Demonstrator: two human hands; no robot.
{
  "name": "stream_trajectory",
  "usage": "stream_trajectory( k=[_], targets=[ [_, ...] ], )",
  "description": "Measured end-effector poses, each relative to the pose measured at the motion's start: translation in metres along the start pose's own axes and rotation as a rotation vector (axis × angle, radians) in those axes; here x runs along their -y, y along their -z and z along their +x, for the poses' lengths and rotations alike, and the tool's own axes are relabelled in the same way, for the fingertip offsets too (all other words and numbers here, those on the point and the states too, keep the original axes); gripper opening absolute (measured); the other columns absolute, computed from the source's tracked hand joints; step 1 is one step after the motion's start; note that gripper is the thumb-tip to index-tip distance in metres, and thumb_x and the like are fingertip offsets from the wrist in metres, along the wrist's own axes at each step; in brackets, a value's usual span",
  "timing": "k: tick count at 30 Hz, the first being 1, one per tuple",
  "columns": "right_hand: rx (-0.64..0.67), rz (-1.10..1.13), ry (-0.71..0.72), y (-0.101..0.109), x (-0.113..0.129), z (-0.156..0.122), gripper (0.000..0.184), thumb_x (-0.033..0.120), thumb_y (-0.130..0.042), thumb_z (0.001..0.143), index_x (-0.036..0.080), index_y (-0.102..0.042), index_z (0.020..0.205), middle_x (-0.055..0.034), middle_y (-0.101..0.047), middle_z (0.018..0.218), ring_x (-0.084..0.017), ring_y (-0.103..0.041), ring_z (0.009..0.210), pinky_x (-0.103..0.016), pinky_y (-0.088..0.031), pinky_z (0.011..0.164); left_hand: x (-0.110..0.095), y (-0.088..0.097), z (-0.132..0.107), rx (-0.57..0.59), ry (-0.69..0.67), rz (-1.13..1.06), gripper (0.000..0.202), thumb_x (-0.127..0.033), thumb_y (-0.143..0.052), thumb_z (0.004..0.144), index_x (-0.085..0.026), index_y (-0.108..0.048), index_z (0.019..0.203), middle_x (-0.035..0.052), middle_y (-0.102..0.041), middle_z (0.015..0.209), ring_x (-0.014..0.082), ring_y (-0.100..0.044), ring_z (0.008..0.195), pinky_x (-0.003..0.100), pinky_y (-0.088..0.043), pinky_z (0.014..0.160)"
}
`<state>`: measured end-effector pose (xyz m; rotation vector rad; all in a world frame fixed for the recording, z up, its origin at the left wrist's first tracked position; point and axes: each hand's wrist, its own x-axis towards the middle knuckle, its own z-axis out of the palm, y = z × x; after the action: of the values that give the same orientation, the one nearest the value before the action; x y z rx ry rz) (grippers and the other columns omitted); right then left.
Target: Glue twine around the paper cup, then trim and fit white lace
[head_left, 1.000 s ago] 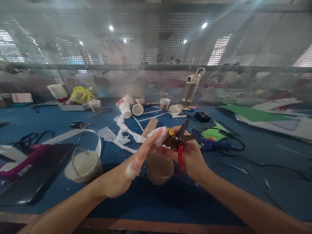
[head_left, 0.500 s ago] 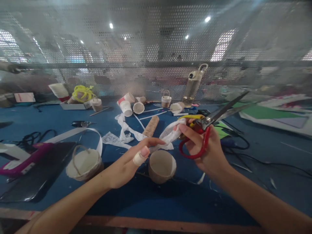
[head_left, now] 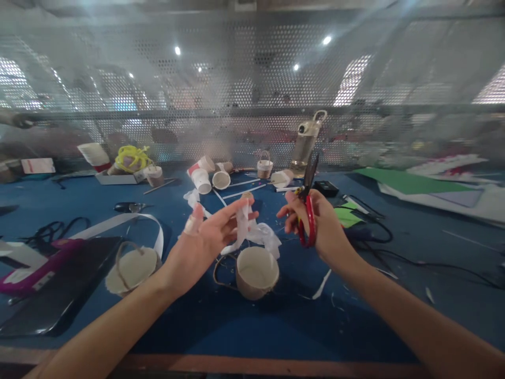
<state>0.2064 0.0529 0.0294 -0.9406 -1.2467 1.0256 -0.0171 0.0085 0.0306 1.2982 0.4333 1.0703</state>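
Observation:
My left hand, a bandage on its thumb, pinches a strip of white lace ribbon between its fingers; the strip hangs down over a brown paper cup on the blue table. My right hand is closed round the red handles of scissors, whose blades point up and away and look shut. The two hands are a short way apart above the cup.
A twine-handled cup basket sits at the left beside a dark laptop and a pink glue gun. Several paper cups, a water bottle, black cables and green paper lie behind. A perforated screen closes the far side.
My right hand swung the scissors from pointing right to pointing upright and drew away from the ribbon. My left hand rose with the ribbon. The ribbon now hangs from the left hand alone.

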Motion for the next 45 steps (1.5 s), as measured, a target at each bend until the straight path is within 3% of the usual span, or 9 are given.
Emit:
stream_trajectory(
  k=[5,9,12,16,25,29,34,39,45],
  targets=[
    [0.072,0.026,0.16,-0.008,0.011,-0.014,0.037,0.041,-0.087,0.072,0.024,-0.056,0.085,0.0026,-0.07,0.079,-0.011,-0.061,0.058,-0.025,-0.051,0.052,-0.016,-0.023,0.009,-0.171,-0.123,-0.103,0.081,-0.072,-0.018,0.097,-0.019,-0.057,0.143,0.0047,-0.043,0.16,0.0289,-0.025,0.153,0.043,-0.023,0.124],
    [0.255,0.124,0.233,-0.022,0.015,-0.028,0.036,0.03,-0.088,0.072,0.026,-0.056,0.089,0.0014,-0.072,0.092,-0.016,-0.068,0.077,-0.032,-0.058,0.07,-0.012,-0.038,0.016,-0.174,-0.115,-0.075,0.079,-0.074,-0.022,0.096,-0.023,-0.048,0.15,-0.0002,-0.04,0.162,0.0244,-0.022,0.155,0.038,-0.016,0.127],
    [0.344,0.16,0.218,-0.031,0.015,-0.034,0.039,0.03,-0.089,0.069,0.026,-0.054,0.086,0.0029,-0.07,0.085,-0.016,-0.067,0.074,-0.033,-0.058,0.072,-0.004,-0.044,0.019,-0.171,-0.082,-0.067,0.082,-0.077,-0.023,0.094,-0.025,-0.04,0.155,0.0008,-0.039,0.163,0.0293,-0.026,0.153,0.043,-0.015,0.127],
    [0.303,0.123,0.234,-0.037,0.012,-0.036,0.035,0.036,-0.088,0.07,0.026,-0.056,0.081,0.0046,-0.064,0.076,-0.013,-0.059,0.063,-0.031,-0.055,0.065,0.005,-0.047,0.021,-0.137,-0.082,-0.035,0.087,-0.08,-0.024,0.092,-0.024,-0.036,0.157,0.0044,-0.037,0.164,0.0338,-0.024,0.153,0.048,-0.012,0.126],
    [0.301,0.111,0.202,-0.037,0.008,-0.037,0.039,0.042,-0.086,0.072,0.026,-0.052,0.083,0.0039,-0.064,0.076,-0.016,-0.064,0.071,-0.032,-0.055,0.066,0.012,-0.044,0.018,-0.082,-0.13,0.038,0.077,-0.076,-0.019,0.095,-0.032,-0.04,0.154,-0.0046,-0.024,0.169,0.0302,-0.008,0.157,0.047,-0.005,0.127],
    [0.286,0.098,0.203,-0.034,0.01,-0.036,0.039,0.04,-0.085,0.074,0.026,-0.05,0.084,0.0036,-0.066,0.077,-0.016,-0.066,0.071,-0.033,-0.055,0.067,0.009,-0.045,0.017,-0.073,-0.114,-0.018,0.082,-0.078,-0.019,0.093,-0.029,-0.039,0.155,-0.003,-0.029,0.167,0.0279,-0.011,0.157,0.042,-0.006,0.128],
    [0.224,0.083,0.22,-0.031,0.008,-0.033,0.041,0.042,-0.087,0.072,0.026,-0.052,0.084,0.0032,-0.069,0.08,-0.018,-0.07,0.079,-0.035,-0.058,0.076,0.005,-0.046,0.015,-0.122,-0.124,-0.09,0.076,-0.077,-0.024,0.094,-0.03,-0.051,0.148,-0.0053,-0.038,0.163,0.0262,-0.014,0.157,0.04,-0.008,0.128],
    [0.338,0.124,0.206,-0.033,0.003,-0.034,0.047,0.044,-0.09,0.068,0.027,-0.049,0.085,0.0021,-0.069,0.081,-0.021,-0.07,0.082,-0.037,-0.059,0.074,0.005,-0.051,0.014,-0.136,-0.083,-0.078,0.085,-0.08,-0.021,0.092,-0.026,-0.04,0.155,-0.0011,-0.033,0.165,0.0307,-0.014,0.156,0.045,-0.01,0.128],
    [0.345,0.097,0.212,-0.032,0.0,-0.036,0.042,0.038,-0.087,0.074,0.027,-0.049,0.088,0.0024,-0.067,0.083,-0.017,-0.064,0.075,-0.032,-0.053,0.067,0.009,-0.053,0.016,-0.126,-0.099,-0.036,0.085,-0.078,-0.015,0.093,-0.026,-0.035,0.157,-0.0034,-0.026,0.168,0.0281,-0.01,0.157,0.04,-0.007,0.128]
  ],
)
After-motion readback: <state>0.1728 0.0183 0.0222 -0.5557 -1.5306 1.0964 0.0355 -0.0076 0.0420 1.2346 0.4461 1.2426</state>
